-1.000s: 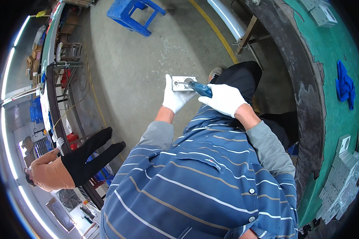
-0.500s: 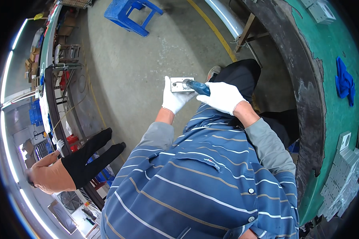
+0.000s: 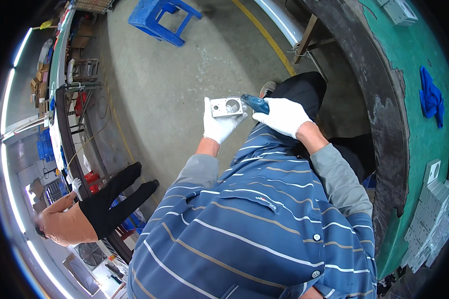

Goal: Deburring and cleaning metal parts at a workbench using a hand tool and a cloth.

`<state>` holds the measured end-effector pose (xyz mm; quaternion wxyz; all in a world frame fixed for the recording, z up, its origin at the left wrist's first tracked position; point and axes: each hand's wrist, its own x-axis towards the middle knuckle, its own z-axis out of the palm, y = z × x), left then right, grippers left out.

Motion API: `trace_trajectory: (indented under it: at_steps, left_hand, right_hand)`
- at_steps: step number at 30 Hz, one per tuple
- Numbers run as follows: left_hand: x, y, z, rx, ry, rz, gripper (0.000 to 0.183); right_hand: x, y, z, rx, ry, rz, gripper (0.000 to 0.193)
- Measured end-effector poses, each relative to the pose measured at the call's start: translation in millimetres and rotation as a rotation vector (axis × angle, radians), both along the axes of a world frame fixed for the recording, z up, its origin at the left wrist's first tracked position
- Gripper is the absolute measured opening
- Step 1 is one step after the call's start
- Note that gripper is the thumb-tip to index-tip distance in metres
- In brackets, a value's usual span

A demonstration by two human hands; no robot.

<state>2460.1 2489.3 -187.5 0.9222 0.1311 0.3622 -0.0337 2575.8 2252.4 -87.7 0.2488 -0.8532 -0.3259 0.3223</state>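
Just above the middle of the frame, the person's left hand (image 3: pixel 220 128), in a white glove, holds a silver rectangular metal block (image 3: pixel 224 114) with one large round hole and smaller ones. Its fingers are bent beneath the block, gripping it with the thumb raised along the left edge. Immediately to the right, the gloved right hand (image 3: pixel 286 117) has its fingers closed around a blue-handled hand tool (image 3: pixel 257 104). The tool's front end is at the block's right edge; whether it touches cannot be told.

Along the right side of the frame curves a green-topped counter (image 3: pixel 417 65), bearing a crumpled blue cloth (image 3: pixel 431 97), a silver machined part (image 3: pixel 401 11) at upper right and stacked drilled metal blocks (image 3: pixel 424 215) beside clear plastic wrap (image 3: pixel 440 244) at lower right. A blue plastic stool (image 3: pixel 147 21) stands at upper left of centre. At lower left is a co-worker (image 3: pixel 72 223) in an orange top.
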Motion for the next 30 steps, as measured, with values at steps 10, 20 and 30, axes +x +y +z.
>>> trace_trajectory:
  at_steps: [10,20,30]
  left_hand:
    - [0,1,3,-0.010,-0.015,0.020,0.093]
    - [5,4,1,-0.005,-0.034,0.085,0.095]
    - [4,8,4,0.008,-0.049,0.117,0.092]
  right_hand:
    - [-2,4,-7,0.013,0.003,0.007,0.052]
    - [-11,2,13,-0.087,0.054,0.112,0.048]
    - [-14,-11,1,-0.095,0.036,0.044,0.051]
